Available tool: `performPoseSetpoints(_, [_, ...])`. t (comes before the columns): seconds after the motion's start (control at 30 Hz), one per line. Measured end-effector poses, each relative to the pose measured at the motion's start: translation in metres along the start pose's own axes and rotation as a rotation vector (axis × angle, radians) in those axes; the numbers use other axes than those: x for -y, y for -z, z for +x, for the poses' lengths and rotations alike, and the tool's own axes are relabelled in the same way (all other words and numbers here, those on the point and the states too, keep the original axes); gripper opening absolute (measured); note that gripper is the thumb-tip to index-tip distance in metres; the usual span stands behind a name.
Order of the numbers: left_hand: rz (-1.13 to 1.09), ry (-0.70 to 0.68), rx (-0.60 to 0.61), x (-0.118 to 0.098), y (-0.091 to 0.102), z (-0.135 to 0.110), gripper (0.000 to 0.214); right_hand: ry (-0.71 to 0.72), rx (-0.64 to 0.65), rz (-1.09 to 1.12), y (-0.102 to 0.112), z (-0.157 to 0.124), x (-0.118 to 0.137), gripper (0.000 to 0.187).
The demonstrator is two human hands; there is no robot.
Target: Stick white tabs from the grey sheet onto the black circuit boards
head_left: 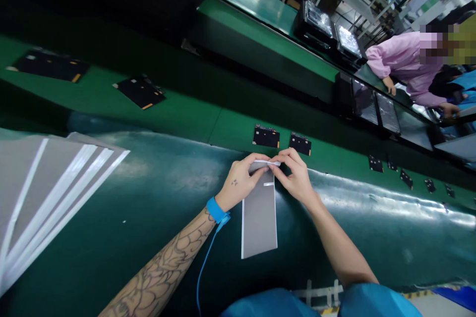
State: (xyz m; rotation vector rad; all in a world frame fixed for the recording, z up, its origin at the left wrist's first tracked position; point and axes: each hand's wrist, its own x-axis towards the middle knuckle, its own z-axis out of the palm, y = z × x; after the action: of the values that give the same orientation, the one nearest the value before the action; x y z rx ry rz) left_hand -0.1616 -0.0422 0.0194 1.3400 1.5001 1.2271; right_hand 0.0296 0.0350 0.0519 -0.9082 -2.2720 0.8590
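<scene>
A long grey strip with white edges hangs or lies in front of me, its far end bent over between my hands. My left hand, with a blue corded wrist strap, pinches the folded end between thumb and fingers. From the other side my right hand grips the same end with thumb and fingertips, close to the left hand's fingers. A small white mark shows on the strip just below the fold. Just past my hands lie two black circuit boards, one at the left and one at the right.
A fanned stack of grey sheets with white strips lies at the left. More black boards rest along the green belt. Across the line, a person in a pink sleeve works near black trays.
</scene>
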Motion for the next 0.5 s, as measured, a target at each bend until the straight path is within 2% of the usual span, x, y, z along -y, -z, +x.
performPoseSetpoints(0.13, [0.001, 0.003, 0.005, 0.002, -0.001, 0.000, 0.020, 0.027, -0.027, -0.048, -0.014, 0.001, 0.000, 0.012])
performPoseSetpoints(0.33, [-0.004, -0.009, 0.012, 0.003, -0.001, 0.000, 0.019, 0.018, 0.017, -0.037, -0.016, 0.000, 0.004, 0.011])
performPoseSetpoints(0.43, [-0.010, -0.002, 0.006, 0.001, -0.001, 0.000, 0.018, -0.033, 0.018, 0.023, -0.010, 0.001, 0.006, 0.012])
performPoseSetpoints(0.5, [-0.001, 0.000, 0.005, -0.001, 0.000, 0.000, 0.019, -0.095, -0.041, 0.069, 0.004, 0.007, -0.004, 0.017])
